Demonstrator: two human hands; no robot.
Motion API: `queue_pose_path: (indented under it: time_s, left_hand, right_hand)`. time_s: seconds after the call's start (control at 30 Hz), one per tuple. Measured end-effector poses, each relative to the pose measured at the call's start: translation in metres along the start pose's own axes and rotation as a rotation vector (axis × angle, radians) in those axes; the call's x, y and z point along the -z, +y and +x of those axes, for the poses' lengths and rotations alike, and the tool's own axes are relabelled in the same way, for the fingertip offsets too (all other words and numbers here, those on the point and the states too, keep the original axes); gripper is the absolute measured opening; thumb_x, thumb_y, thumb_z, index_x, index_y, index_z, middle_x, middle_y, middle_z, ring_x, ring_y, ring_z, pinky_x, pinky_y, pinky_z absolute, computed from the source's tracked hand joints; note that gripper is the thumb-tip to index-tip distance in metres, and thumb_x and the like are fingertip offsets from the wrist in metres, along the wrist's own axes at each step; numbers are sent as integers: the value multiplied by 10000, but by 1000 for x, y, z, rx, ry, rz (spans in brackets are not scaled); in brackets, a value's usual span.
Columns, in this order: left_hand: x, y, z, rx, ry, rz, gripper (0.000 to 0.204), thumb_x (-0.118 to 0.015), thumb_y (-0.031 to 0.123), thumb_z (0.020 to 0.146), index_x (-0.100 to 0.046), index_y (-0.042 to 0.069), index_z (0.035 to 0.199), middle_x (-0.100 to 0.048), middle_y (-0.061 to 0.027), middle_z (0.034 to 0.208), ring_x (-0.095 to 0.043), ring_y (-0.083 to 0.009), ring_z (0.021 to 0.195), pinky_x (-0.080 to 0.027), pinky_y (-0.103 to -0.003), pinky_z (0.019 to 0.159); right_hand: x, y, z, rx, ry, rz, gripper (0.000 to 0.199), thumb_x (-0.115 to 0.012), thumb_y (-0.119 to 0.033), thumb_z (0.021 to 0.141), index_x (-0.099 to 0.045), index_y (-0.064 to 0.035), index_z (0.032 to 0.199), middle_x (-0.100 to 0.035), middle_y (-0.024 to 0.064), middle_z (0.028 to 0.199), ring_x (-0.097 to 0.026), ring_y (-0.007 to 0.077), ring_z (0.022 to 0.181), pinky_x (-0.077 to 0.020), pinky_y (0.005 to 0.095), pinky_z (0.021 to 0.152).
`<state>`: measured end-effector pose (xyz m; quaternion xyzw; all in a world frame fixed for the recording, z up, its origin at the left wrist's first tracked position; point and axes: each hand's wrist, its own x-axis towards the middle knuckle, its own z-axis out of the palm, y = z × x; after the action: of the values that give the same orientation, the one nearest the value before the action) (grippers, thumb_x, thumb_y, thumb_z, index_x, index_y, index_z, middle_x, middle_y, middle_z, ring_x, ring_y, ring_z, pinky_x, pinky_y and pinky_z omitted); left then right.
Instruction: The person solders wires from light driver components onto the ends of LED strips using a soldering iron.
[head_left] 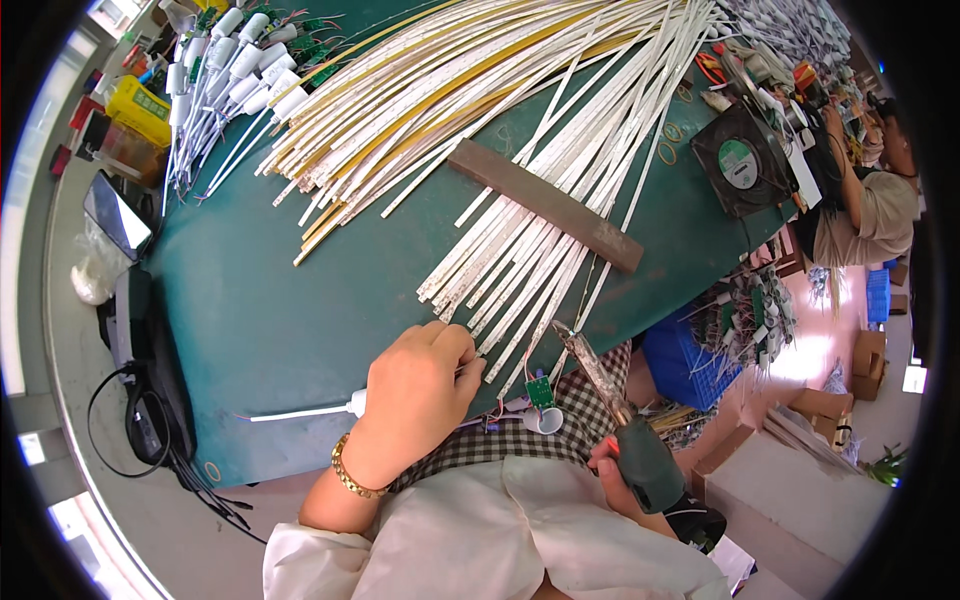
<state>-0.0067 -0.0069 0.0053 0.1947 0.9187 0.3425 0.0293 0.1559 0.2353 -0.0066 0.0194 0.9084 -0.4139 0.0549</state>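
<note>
While right hand clamps green-handled soldering iron, left hand curls beside white strips, grip unclear; green tabletop; black fan, two o'clock; pink floor, three o'clock.

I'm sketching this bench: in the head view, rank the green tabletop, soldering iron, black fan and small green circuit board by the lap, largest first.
1. Green tabletop
2. Soldering iron and black fan: unsure; the iron is longer, the fan broader
3. Small green circuit board by the lap

Passage over green mat, left side; white strips, brown bar block right.
</note>
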Motion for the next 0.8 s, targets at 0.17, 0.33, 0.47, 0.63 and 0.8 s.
queue_pose_path:
  time_s: [0.17,0.33,0.47,0.63,0.8]
  left_hand:
    - [6,3,5,-1,111,211,161,-743,60,737,-582,53,748,-578,-82,699,-577,-273,650,-456,-371,568]
    - [4,-8,4,-46,105,134,136,-723,48,742,-591,51,779,-556,-85,704,-566,-278,656,-450,-386,565]
    - [2,-4,-8,-108,-27,260,128,-711,41,743,-600,53,807,-561,-92,758,-570,-283,686,-459,-396,588]
    - [67,-18,26,-120,-279,176,245,-746,278,764,-676,65,864,-630,-129,830,-616,-335,784,-504,-400,699]
    - [135,-154,117,162,434,451,202,-614,106,848,-621,10,1026,-634,-188,979,-612,-365,917,-493,-444,789]
  right_hand:
    - [-13,28,-13,7,13,86,196,-691,-46,721,-631,-80,905,-635,72,807,-632,273,714,-518,351,633]
    - [-11,22,-10,-3,3,19,162,-680,-51,747,-626,-64,899,-636,79,796,-639,267,698,-517,356,620]
    - [-15,21,-9,-91,18,161,132,-672,-88,802,-612,-42,911,-640,80,795,-652,224,668,-515,341,606]
    - [-11,28,-16,-160,51,243,133,-638,-113,850,-588,-18,929,-631,88,788,-651,189,662,-508,306,603]
    - [-13,15,-13,-254,57,394,212,-539,-226,941,-544,-31,1025,-582,33,799,-528,87,679,-426,237,607]
